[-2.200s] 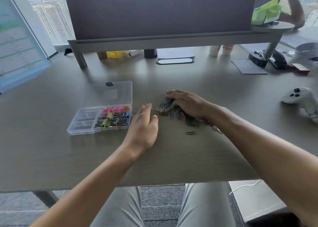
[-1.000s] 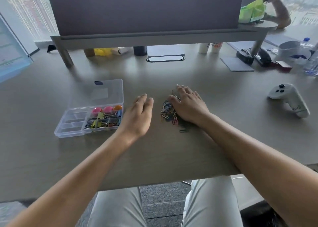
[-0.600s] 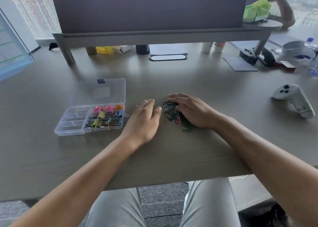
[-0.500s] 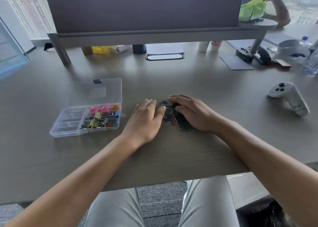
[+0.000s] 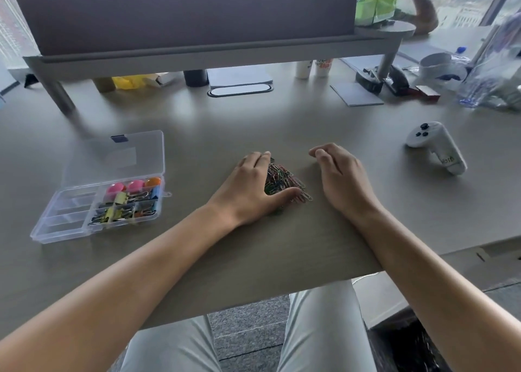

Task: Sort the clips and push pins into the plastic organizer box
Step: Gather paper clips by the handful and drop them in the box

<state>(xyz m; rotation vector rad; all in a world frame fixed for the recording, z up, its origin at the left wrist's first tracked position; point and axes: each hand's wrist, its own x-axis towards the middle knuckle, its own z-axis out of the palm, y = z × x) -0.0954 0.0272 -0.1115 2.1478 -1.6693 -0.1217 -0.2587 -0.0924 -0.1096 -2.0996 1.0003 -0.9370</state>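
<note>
Cupping the clips (image 5: 284, 181) with the left hand (image 5: 251, 189), fingers curved along the pile's left side and thumb hooked under its near edge, plainly to keep the loose wire pieces bunched for one scoop. Resting the right hand (image 5: 342, 178) just right of the pile, apart from it, fingers loosely curled and holding nothing (likely standing ready as the far wall of the scoop). Keeping the left grip curved against the pile rather than pinching any single clip; keeping the right grip slack and empty.

Lying heaped on the tabletop (image 5: 253, 123), touching the left palm, with a few strays poking out toward the near right of the pile.

Sitting well left of the pile, lid thrown back flat behind it: the box (image 5: 70, 219), so nothing blocks a drop from above. Holding round pink and orange pins (image 5: 132, 186) in the back right cells and binder clips (image 5: 124, 209) in front of those; leaving the left cells bare, probably for this pile.

Lying well right of the pile, out of the working lane: a white controller (image 5: 435, 146).
</note>
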